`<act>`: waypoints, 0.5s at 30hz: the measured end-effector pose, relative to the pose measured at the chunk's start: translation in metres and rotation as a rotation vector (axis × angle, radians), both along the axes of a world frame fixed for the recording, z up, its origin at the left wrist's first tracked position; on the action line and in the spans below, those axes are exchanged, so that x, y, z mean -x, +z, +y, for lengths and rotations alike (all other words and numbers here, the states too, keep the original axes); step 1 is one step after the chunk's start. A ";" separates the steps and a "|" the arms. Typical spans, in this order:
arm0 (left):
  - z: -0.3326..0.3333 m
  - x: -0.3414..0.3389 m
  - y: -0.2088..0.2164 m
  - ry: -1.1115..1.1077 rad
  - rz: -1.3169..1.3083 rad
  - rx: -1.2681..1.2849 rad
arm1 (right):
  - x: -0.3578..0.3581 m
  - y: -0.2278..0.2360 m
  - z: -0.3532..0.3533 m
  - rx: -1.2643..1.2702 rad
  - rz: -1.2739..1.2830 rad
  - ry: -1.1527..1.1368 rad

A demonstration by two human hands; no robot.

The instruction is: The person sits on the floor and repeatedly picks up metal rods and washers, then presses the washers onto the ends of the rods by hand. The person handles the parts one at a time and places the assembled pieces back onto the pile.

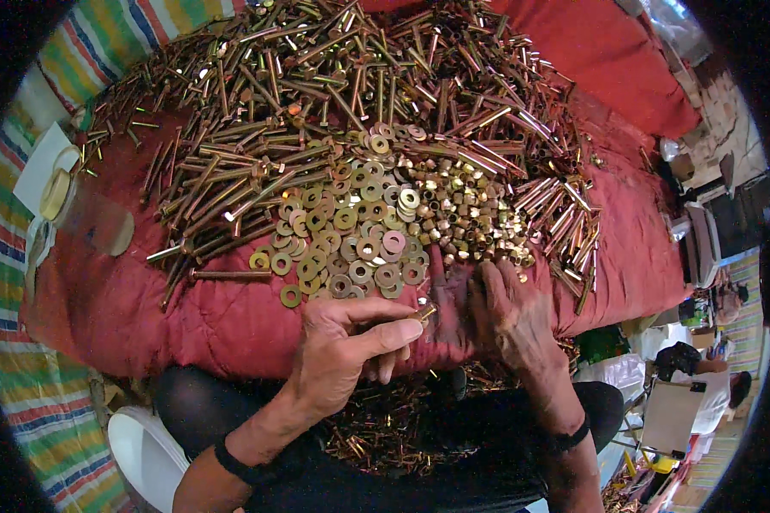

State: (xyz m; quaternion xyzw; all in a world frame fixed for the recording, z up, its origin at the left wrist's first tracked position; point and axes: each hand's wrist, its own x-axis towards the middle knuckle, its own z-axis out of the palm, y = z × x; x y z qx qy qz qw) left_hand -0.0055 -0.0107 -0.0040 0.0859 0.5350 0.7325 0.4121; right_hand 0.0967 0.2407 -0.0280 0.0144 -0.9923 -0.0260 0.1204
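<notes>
Left fingers (pixel 389 337) are pinched together, thumb against forefinger, on a short golden piece (pixel 429 312) that sticks up beyond the thumb tip. Right fingers (pixel 495 286) are bent downward, their tips at the near edge of the nuts; whether they have hold of one cannot be told.

Under and beyond both sets of fingers spreads a red quilt (pixel 231 323), its near edge just below them. Well to the left of the left fingers runs a striped sheet (pixel 34 385). A broad heap of long bolts (pixel 316 81) lies beyond the fingers, its sides reaching around to their left and right. Below the fingers, between the person's legs, a second heap of bolts (pixel 385 432) lies lower than the quilt. A white curved plastic thing (pixel 145 445) stands below and left of the left fingers.

Just beyond the left fingers, flat washers (pixel 351 248) overlap in a patch between them and the bolts. Golden nuts (pixel 458 205) are piled beyond the right fingers, touching the washers' right side. Far left is a roll of tape (pixel 56 195). One loose bolt (pixel 231 274) lies crosswise, near the left fingers on their left.
</notes>
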 end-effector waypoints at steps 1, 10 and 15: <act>0.000 0.001 0.000 -0.018 0.001 0.011 | -0.001 0.001 0.001 -0.051 0.010 0.026; 0.005 0.000 -0.002 -0.063 0.076 0.019 | -0.001 0.040 -0.019 0.873 -0.155 -0.253; 0.002 0.005 0.000 -0.104 0.154 0.065 | -0.008 0.069 -0.035 1.284 -0.237 -0.175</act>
